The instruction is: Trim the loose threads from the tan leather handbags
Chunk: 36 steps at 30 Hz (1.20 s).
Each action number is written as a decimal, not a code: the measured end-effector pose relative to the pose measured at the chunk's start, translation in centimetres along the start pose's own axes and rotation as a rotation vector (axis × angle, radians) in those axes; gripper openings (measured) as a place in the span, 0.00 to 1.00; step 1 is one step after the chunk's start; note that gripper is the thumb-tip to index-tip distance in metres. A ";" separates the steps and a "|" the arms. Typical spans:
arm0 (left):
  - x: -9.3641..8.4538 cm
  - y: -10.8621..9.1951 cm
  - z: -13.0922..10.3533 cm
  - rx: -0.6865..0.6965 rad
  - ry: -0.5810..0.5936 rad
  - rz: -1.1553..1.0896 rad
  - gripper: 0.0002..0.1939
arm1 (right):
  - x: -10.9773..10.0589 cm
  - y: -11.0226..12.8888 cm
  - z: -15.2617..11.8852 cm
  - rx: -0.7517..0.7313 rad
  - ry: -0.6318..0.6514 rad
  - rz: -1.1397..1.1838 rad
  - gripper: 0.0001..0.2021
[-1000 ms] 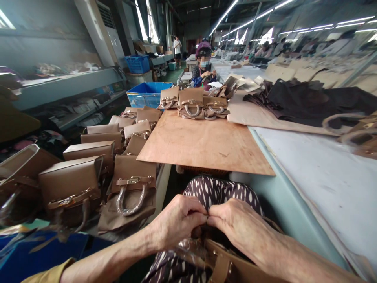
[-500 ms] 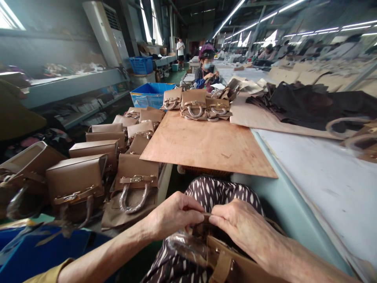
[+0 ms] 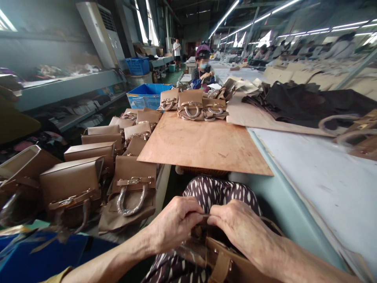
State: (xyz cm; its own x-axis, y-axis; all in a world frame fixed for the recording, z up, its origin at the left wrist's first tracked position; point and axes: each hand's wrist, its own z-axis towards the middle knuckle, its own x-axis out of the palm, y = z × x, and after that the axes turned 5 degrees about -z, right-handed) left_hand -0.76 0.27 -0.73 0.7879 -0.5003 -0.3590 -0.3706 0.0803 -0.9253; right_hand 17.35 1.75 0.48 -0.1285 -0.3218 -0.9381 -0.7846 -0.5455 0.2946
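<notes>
Left hand edged from right hand within a second, baring brown material.

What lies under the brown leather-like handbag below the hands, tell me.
Dark cloth with elongated white marks shows left of the brown leather-like handbag and seems to run beneath it; whatever lies directly underneath is covered.

No readable lettering or numbers.
Nothing can be read on the brown bag in the lap, the bags at the left, their metal clasps, the open blue bin or the wooden board; any print on the far blue crate would be too small and blurred to make out.
</notes>
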 end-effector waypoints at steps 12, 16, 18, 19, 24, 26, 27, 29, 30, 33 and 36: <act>0.9 -0.3 2.0 0.078 0.089 0.200 0.10 | -0.8 -1.7 -1.6 -0.103 0.060 -0.038 0.13; 0.6 -0.4 1.7 0.083 0.095 0.206 0.12 | -1.3 -3.2 -2.8 -0.014 0.120 -0.054 0.11; 0.5 -0.5 1.6 0.079 0.096 0.210 0.12 | -1.4 -4.2 -3.6 0.082 0.080 -0.073 0.12; 0.5 -0.6 1.6 0.074 0.097 0.213 0.13 | -1.4 -4.7 -4.1 0.125 0.068 -0.078 0.13; 1.2 -0.8 1.7 0.103 0.109 0.244 0.14 | -1.8 -5.8 -6.4 0.293 0.081 -0.048 0.15; 1.6 -0.8 1.5 0.128 0.112 0.259 0.15 | -1.8 -5.7 -7.0 0.319 0.056 -0.038 0.15; 1.8 -0.7 1.4 0.129 0.109 0.264 0.15 | -1.8 -5.6 -7.2 0.321 0.045 -0.029 0.15; 2.0 -0.7 1.1 0.121 0.086 0.271 0.15 | -1.7 -5.5 -7.8 0.322 0.036 0.037 0.15; 2.0 -0.8 0.9 0.114 0.072 0.273 0.14 | -1.7 -5.5 -8.1 0.324 0.025 0.095 0.15; 1.8 -1.5 0.3 0.091 0.043 0.294 0.15 | -1.7 -5.5 -9.3 0.372 0.009 0.298 0.10; 1.7 -2.6 -0.3 0.123 0.049 0.331 0.16 | -1.9 -5.5 -10.6 0.421 0.100 0.380 0.13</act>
State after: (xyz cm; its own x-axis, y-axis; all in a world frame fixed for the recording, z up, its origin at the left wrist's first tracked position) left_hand 1.41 -1.05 1.11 0.6090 -0.4705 -0.6385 -0.5379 0.3465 -0.7685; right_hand 28.31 -2.86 2.58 -0.4065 -0.5178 -0.7527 -0.8710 -0.0290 0.4904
